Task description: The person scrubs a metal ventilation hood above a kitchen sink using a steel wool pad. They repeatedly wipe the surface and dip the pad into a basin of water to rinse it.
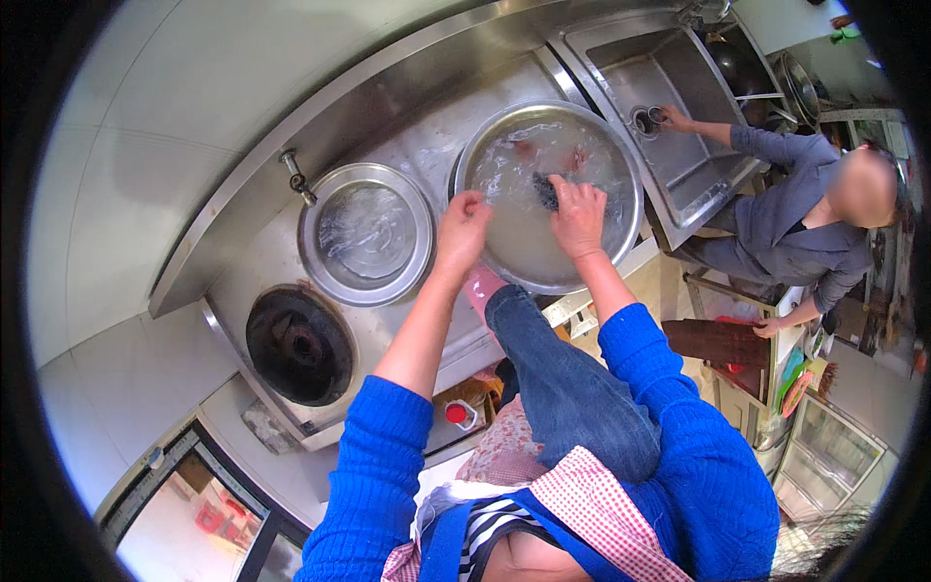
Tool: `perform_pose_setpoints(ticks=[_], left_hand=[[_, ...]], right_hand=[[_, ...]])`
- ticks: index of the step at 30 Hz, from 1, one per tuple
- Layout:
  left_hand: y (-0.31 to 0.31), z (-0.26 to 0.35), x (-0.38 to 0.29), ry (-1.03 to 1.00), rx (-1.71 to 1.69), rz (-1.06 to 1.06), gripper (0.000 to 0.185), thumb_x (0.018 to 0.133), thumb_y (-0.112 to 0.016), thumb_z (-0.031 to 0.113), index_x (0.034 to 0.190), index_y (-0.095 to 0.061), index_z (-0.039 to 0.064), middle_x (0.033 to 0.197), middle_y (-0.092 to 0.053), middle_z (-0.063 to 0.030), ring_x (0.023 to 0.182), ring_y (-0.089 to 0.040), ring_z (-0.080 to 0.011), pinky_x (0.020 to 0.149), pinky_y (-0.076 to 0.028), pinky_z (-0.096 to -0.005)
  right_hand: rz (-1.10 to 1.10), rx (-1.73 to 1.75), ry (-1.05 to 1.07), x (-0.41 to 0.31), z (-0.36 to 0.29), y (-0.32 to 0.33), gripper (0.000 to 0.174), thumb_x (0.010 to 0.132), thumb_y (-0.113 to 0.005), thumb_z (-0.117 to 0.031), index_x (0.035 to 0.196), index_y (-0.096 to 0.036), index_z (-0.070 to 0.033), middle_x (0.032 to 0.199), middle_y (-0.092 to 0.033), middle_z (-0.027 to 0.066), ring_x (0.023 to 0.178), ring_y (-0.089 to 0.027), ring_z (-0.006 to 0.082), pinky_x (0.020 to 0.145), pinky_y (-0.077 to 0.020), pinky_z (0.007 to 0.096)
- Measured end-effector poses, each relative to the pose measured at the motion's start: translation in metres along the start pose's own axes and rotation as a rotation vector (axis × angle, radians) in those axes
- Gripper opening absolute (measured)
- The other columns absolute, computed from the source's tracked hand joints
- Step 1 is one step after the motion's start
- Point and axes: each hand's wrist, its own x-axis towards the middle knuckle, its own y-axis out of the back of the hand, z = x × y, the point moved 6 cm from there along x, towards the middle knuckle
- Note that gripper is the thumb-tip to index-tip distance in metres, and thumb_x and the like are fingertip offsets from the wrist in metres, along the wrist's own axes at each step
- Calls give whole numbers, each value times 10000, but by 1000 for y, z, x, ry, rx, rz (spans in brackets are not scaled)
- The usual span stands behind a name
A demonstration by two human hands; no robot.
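Observation:
A wide stainless steel basin (pixel 633 218) of cloudy water stands on the metal counter before me. My right hand (pixel 580 214) is over the water, its thumb and index finger gripping a dark, rough-looking object (pixel 545 190) that is partly under the surface. What this object is, I cannot tell. Beyond it, small reddish pieces (pixel 578 158) show in the water. My left hand (pixel 468 225) is at the basin's left rim with its fingers curled inward. Nothing is visible in it, though its palm is hidden.
A smaller metal basin (pixel 424 251) of water sits at left under a wall tap (pixel 297 178). Nearer is a black wok burner (pixel 300 345). To the right, a person (pixel 785 196) reaches into a steel sink (pixel 680 200). My jeans-clad leg (pixel 560 378) is raised towards the counter.

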Motion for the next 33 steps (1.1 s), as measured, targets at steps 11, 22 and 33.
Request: perform_pose_setpoints(ticks=[11, 22, 33], left_hand=[[74, -44, -63, 96, -60, 152, 363, 886, -611, 176, 1191, -550, -13, 971, -608, -51, 835, -571, -129, 735, -464, -254], [110, -25, -102, 65, -37, 185, 368, 896, -622, 184, 1193, -554, -23, 945, -606, -44, 821, -566, -112, 737, -457, -253], [123, -25, -151, 226, -156, 184, 376, 881, -621, 200, 1214, -548, 40, 1000, -628, -25, 851, -593, -124, 742, -451, -279]], right_hand=[[106, 600, -275, 37, 9, 146, 549, 656, -623, -59, 1199, -548, -88, 1081, -635, 97, 968, -614, 275, 928, -402, 394], [128, 372, -164, 5, 12, 99, 558, 662, -635, -63, 1212, -548, -96, 1081, -641, 92, 1012, -598, 277, 897, -406, 398], [180, 600, -388, 8, 63, 96, 548, 700, -633, -11, 1236, -522, -37, 1128, -636, 147, 1058, -625, 291, 930, -480, 372]])
